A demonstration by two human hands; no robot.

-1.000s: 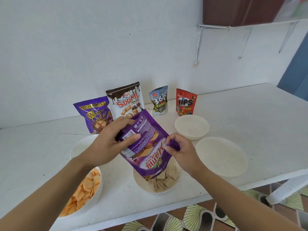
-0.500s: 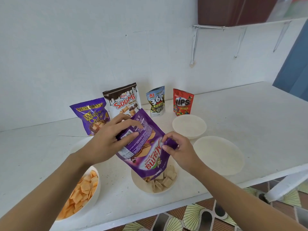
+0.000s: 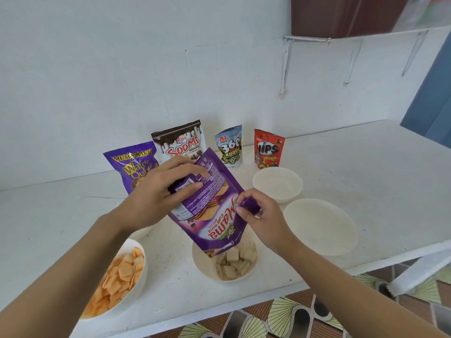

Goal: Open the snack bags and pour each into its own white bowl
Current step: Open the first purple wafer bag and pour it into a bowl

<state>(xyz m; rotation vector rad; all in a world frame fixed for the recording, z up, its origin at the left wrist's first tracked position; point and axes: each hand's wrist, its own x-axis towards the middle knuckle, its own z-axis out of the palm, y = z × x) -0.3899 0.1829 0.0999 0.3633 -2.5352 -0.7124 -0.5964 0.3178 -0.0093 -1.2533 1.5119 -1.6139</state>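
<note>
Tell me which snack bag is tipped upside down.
The purple Mama bag, gripped by the left hand and right hand over the wafer bowl. The Wafer Qube, Soomi, 360 and Nips bags stand upright behind.

Rear of table (image 3: 366,167): four upright bags stand in a row, purple wafer bag (image 3: 127,164), Soomi bag (image 3: 180,142), 360 bag (image 3: 228,147), Nips bag (image 3: 268,148), narrow gaps between. Right of centre: small bowl (image 3: 277,182) and large bowl (image 3: 319,225), close together. Mama bag (image 3: 214,215), gripped by left hand (image 3: 151,198) and right hand (image 3: 261,215), blocks the wafer bowl (image 3: 197,259) from above. Chip bowl (image 3: 144,264) occupies front left. Bare tabletop far right.
</note>
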